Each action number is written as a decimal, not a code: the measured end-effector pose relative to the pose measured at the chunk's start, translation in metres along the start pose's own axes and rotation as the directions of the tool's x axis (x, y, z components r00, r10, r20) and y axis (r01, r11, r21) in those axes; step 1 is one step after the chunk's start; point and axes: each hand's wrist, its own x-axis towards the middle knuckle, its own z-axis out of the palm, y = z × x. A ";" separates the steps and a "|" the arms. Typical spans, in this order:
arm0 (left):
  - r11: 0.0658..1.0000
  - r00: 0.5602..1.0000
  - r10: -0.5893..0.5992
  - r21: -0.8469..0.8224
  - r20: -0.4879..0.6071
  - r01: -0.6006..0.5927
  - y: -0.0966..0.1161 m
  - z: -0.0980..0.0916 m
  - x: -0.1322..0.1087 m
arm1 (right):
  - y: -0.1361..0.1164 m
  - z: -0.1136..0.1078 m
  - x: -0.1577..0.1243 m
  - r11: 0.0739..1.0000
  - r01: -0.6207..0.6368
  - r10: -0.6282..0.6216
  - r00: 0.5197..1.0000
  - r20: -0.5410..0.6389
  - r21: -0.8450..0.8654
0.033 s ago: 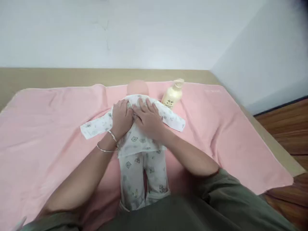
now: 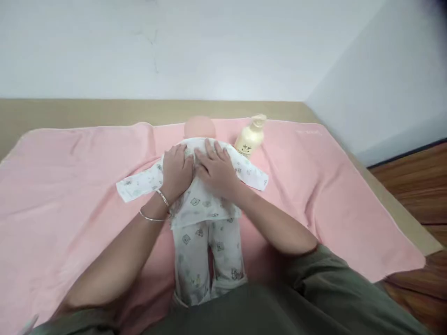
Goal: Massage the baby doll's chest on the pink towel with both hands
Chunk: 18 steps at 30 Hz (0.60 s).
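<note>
White walls (image 2: 223,46) stand behind a big pink blanket (image 2: 52,186) spread over a tan bed (image 2: 70,111), with brown wood floor (image 2: 419,186) off to the right. On the blanket lies a baby doll (image 2: 206,209) in a white printed suit. It lies long-ways, head far from the person and legs pointing back at them, sleeves out to both sides. Both hands rest on its chest, side by side and touching. The right hand (image 2: 216,172) is spread flat on the shirt. The left hand (image 2: 176,172) is curled a bit, and I cannot tell if it pinches the cloth. A cream lotion bottle (image 2: 249,137) leans just beside the right sleeve. Two thin bangles (image 2: 153,216) ring the left wrist. Green clothes hide the doll's feet, and its head is blurry
</note>
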 end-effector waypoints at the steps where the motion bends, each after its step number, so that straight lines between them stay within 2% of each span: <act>1: 1.000 1.000 0.002 0.004 0.006 -0.002 -0.001 0.001 0.001 | 0.007 -0.001 0.005 0.999 -0.035 0.035 0.999 -0.007 0.003; 4: 1.000 0.999 -0.004 0.001 0.033 0.004 0.003 -0.001 -0.001 | 0.021 -0.003 0.017 0.993 -0.116 0.116 0.993 -0.017 0.009; 6: 1.000 0.998 -0.018 -0.011 0.059 0.019 0.012 -0.007 -0.008 | 0.026 -0.003 0.019 0.989 -0.145 0.145 0.989 -0.013 0.004; 12: 0.999 0.979 -0.009 -0.036 0.205 0.016 0.049 -0.030 -0.034 | 0.025 -0.009 0.018 0.989 -0.117 0.120 0.993 0.022 -0.088; 15: 0.994 0.974 -0.055 -0.079 0.220 0.074 0.046 -0.028 -0.029 | 0.017 -0.014 0.010 0.988 -0.063 0.072 0.996 0.059 -0.144; 18: 0.995 0.983 -0.053 -0.074 0.175 0.067 0.027 -0.019 -0.014 | 0.000 -0.013 -0.006 0.982 -0.018 0.031 0.997 0.071 -0.188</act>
